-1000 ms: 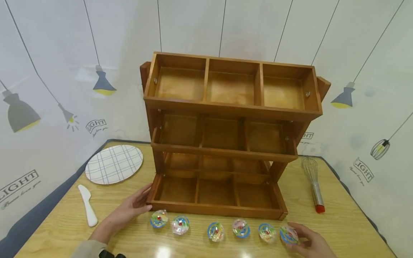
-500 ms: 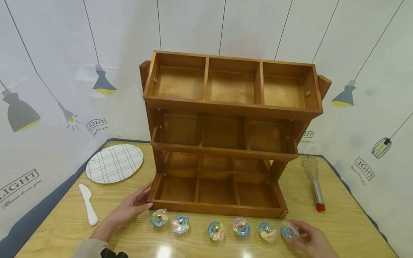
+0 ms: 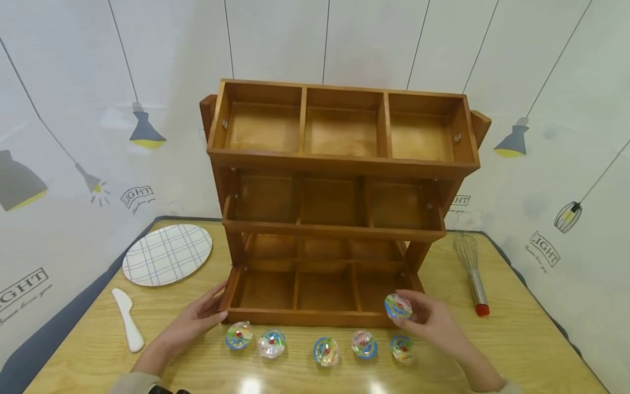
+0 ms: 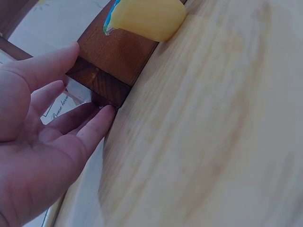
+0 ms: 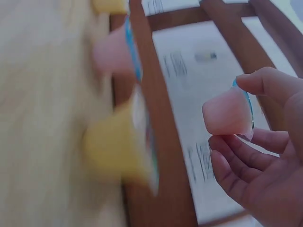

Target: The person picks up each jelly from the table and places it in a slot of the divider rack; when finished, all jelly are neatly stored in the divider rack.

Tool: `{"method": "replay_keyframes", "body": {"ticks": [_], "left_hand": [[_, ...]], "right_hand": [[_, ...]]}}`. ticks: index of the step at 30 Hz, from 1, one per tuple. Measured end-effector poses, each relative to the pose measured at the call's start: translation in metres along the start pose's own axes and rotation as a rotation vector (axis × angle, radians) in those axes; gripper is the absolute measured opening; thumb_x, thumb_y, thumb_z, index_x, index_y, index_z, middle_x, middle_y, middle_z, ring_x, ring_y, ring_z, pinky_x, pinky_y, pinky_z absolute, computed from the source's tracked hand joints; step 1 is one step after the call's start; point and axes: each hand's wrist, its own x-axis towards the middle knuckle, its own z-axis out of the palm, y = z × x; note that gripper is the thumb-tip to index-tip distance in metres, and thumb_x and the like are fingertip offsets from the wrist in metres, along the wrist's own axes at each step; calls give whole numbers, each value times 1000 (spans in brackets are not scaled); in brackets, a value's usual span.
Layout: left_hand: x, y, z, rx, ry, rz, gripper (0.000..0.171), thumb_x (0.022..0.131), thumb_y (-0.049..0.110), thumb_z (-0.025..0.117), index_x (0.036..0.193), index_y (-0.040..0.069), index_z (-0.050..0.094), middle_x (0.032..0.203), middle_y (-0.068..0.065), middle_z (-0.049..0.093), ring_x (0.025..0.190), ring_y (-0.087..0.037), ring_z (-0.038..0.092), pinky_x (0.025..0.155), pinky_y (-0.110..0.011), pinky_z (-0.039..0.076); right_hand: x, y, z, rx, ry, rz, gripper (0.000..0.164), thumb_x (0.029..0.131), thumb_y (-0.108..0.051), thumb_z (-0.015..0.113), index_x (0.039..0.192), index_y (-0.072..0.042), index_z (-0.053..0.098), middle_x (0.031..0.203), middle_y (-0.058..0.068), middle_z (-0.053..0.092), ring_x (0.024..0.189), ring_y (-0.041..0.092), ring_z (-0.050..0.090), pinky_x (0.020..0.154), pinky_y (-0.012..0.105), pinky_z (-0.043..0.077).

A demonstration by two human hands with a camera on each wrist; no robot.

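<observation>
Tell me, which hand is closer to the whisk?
The right hand: it holds a jelly cup to the left of the whisk. The left hand is farther off, at the wooden shelf's left front corner.

On the pale backdrop (image 3: pixel 275 38) I read "LIGHT" in boxed capitals several times, one at the right partly hidden behind the wooden rack (image 3: pixel 339 163). Through the left wrist view I make out "love" in smaller script there; I can't read the print on the cup lids (image 3: pixel 326 351).
</observation>
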Motion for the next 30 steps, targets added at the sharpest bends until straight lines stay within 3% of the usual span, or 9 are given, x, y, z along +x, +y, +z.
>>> {"method": "replay_keyframes", "body": {"ticks": [2, 5, 12, 14, 20, 27, 30], "left_hand": [[0, 1, 0, -6, 3, -1, 69, 88, 21, 53, 144, 19, 12, 144, -26, 16, 130, -26, 24, 89, -7, 34], [1, 1, -1, -9, 12, -12, 69, 88, 21, 54, 144, 20, 13, 145, -25, 17, 130, -30, 21, 89, -8, 34], [4, 1, 1, -2, 10, 10, 67, 89, 19, 53, 143, 21, 14, 145, -24, 19, 128, -17, 31, 90, -10, 36], [3, 1, 2, -10, 1, 25, 68, 89, 19, 53, 143, 19, 13, 144, -27, 18, 127, -18, 30, 90, -10, 35], [2, -2, 3, -46, 3, -1, 69, 88, 20, 54, 143, 21, 14, 146, -23, 17, 121, 0, 35, 90, -9, 35], [1, -1, 0, -40, -1, 13, 68, 89, 20, 53, 144, 19, 12, 145, -25, 16, 130, -31, 21, 90, -8, 34], [0, -2, 1, -43, 4, -2, 69, 88, 21, 54, 143, 20, 13, 145, -24, 17, 130, -26, 24, 90, -9, 35]], "right_hand": [[16, -9, 12, 35, -38, -34, 46, 76, -14, 69, 118, -1, 53, 94, 12, 63, 66, 1, 55, 55, 21, 49], [40, -24, 32, 49, -84, -58, 50, 76, -17, 70, 120, -2, 52, 99, 12, 63, 70, 3, 56, 59, 21, 50], [87, -46, 78, 78, -168, -29, 55, 74, -26, 71, 120, -3, 52, 96, 9, 64, 73, 8, 58, 60, 19, 50], [96, -49, 91, 84, -183, -14, 55, 74, -28, 71, 120, -3, 52, 97, 8, 64, 77, 10, 59, 62, 18, 50], [115, -67, 121, 116, -208, -5, 53, 75, -25, 70, 119, -1, 52, 100, 11, 63, 87, 20, 60, 67, 21, 51], [139, -84, 159, 34, -228, 8, 53, 73, -27, 71, 117, -3, 54, 101, 10, 64, 87, 17, 59, 66, 21, 49], [145, -89, 177, 11, -248, 34, 52, 73, -28, 72, 115, -4, 56, 99, 7, 64, 85, 15, 58, 67, 23, 48]]}}
